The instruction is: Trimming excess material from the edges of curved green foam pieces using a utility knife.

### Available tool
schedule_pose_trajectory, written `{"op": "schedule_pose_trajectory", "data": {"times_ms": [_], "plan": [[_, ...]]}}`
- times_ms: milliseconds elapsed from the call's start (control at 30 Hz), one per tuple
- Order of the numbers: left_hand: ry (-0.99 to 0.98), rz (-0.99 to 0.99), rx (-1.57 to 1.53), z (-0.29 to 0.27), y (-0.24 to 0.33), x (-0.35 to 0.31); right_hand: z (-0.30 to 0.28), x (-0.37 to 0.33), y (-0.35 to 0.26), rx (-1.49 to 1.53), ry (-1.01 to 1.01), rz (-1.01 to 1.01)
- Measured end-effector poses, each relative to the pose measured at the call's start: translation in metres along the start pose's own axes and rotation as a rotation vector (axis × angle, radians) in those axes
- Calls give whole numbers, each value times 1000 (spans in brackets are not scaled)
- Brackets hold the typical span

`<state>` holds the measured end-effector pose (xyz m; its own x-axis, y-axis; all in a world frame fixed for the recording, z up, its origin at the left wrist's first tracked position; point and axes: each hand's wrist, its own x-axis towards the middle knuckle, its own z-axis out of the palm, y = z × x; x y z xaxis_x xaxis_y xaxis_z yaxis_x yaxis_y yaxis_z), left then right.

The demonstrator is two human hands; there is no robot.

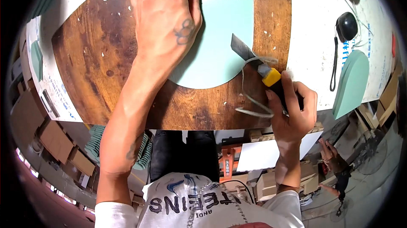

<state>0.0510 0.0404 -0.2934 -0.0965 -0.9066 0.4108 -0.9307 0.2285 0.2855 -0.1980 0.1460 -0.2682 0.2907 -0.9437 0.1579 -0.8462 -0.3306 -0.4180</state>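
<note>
A pale green sheet with a rounded near end (220,60) lies on a brown wood-grain board (101,71). My left hand (167,20) rests flat on the sheet's left part, its fingertips cut off by the top of the picture. In my right hand (294,105) is a utility knife (271,76) with a black and yellow handle and a long blade. The blade points up and left, over the sheet's right edge. A thin curled offcut strip (256,101) loops by the blade and hangs over the board.
Rounded green pieces (354,82) sit at the table's right, near a black rounded object (347,26) with a strap. More green pieces (37,60) lie at the left edge. Below are stacked green parts (94,143), an orange metal frame (227,160) and another person (337,164).
</note>
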Motion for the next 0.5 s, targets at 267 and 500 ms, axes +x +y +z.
{"op": "schedule_pose_trajectory", "data": {"times_ms": [267,500], "plan": [[-51,26,12,-1,3,2,33,103,11,-115,260,-93],[-8,16,-57,8,-12,-11,-2,93,7,126,230,307]]}}
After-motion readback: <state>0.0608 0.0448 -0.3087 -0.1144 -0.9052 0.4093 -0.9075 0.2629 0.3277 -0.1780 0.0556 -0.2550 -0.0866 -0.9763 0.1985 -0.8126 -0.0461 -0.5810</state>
